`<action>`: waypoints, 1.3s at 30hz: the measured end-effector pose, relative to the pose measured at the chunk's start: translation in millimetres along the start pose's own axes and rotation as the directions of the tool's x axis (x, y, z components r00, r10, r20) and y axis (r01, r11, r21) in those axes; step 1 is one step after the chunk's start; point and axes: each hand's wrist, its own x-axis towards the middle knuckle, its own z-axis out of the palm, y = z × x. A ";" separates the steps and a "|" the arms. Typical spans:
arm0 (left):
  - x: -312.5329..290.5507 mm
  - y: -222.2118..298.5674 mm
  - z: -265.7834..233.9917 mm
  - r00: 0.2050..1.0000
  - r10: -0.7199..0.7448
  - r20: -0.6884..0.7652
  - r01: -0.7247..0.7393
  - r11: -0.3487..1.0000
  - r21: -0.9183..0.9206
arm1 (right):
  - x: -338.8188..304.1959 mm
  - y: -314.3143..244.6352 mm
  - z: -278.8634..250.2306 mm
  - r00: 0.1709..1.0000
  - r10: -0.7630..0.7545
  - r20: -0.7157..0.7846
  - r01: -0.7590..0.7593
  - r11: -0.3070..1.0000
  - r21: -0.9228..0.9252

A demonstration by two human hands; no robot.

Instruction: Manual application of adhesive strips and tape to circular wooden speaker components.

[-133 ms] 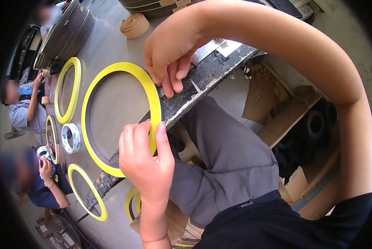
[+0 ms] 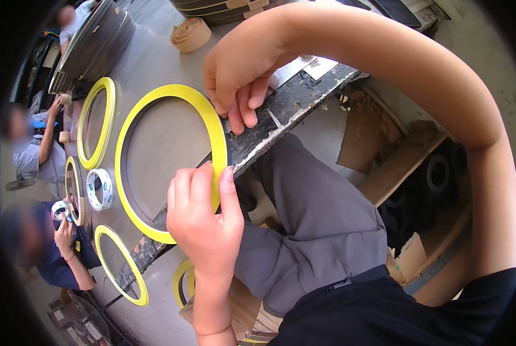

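A large flat ring (image 2: 125,192), bright yellow on its face with a dark inner edge, lies at the table's edge, partly overhanging it. My left hand (image 2: 205,216) grips its near side, fingers over the inside and thumb along the outer edge. Bent over from the right, my right hand (image 2: 240,78) meets the ring's far right edge with its fingers curled and pinched together. The fingertips there hide whatever is between them; a small grey patch shows beside them on the black table edge strip (image 2: 295,95).
Other yellow rings (image 2: 84,141) and a white patterned tape roll (image 2: 99,189) lie to the left. A tan coiled strip (image 2: 190,34) and stacked dark rings (image 2: 93,49) stand farther back. Co-workers sit along the left. A wooden box (image 2: 405,167) with black rings is below right.
The whole view has shifted very slightly. Both hands keep their places on the ring.
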 end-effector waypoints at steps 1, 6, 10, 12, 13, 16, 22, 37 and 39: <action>-0.1 -0.7 0.0 1.000 0.025 -0.016 -0.024 1.000 0.015 | -5.1 -2.1 3.1 0.999 0.003 -0.045 -0.005 0.999 -0.034; 2.6 -1.2 6.2 0.997 0.056 -0.043 -0.055 0.998 0.024 | -12.0 -2.4 7.3 0.995 -0.003 -0.098 -0.001 0.999 -0.046; 3.3 -4.2 4.8 0.998 0.050 -0.046 -0.048 0.998 0.038 | -15.1 -10.4 12.4 0.993 -0.017 -0.121 0.005 0.995 -0.097; 5.0 -4.0 3.3 0.996 0.066 -0.065 -0.063 0.997 0.051 | -15.7 -16.3 14.0 0.990 0.003 -0.141 -0.019 0.993 -0.112; 5.8 -3.8 2.8 0.993 0.088 -0.072 -0.085 0.995 0.054 | -15.1 -17.2 12.1 0.991 0.024 -0.133 -0.042 0.990 -0.131; 4.9 -0.3 -2.4 0.998 0.049 -0.029 -0.046 0.994 0.100 | -13.2 -37.1 18.0 0.953 0.102 -0.286 -0.209 0.904 -0.372; 20.1 -35.0 -48.7 0.941 0.043 -0.335 0.036 0.973 0.227 | 11.7 -50.4 32.5 0.755 -0.348 -0.556 -0.366 0.480 -0.797; 31.0 -154.2 -81.5 0.857 -0.515 0.017 0.494 0.831 0.255 | 75.0 -15.9 35.3 0.597 -0.571 -0.564 -0.355 0.442 -0.824; 26.5 -150.1 -76.6 0.866 -0.501 0.000 0.486 0.840 0.244 | 68.6 -12.0 39.3 0.588 -0.592 -0.551 -0.405 0.374 -0.834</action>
